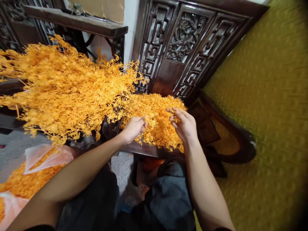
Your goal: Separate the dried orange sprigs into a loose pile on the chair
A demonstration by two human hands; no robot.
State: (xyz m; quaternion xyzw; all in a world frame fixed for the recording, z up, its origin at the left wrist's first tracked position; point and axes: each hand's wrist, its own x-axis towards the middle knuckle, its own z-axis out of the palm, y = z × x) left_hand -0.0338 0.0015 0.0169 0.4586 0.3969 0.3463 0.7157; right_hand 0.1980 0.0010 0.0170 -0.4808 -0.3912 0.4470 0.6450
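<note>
My left hand (134, 128) is closed, thumb and fingers pinched on the stem of a yellow-orange plastic flower sprig (152, 120). To its right, my right hand (184, 123) is raised with its fingers apart, and I see nothing held in it. Both hands are above a low pile of small orange plastic flower pieces (166, 138) on a dark wooden seat (141, 148). On the left, a large tangled heap of yellow-orange branching sprigs (67, 93) reaches up to the pile.
At lower left is a translucent plastic bag (48, 155) with more orange pieces. A carved dark wooden backrest (173, 73) rises behind the pile, a curved armrest (243, 149) is on the right beside a yellow-green textured wall (269, 106). A wooden ledge (79, 24) holds cardboard (106, 9).
</note>
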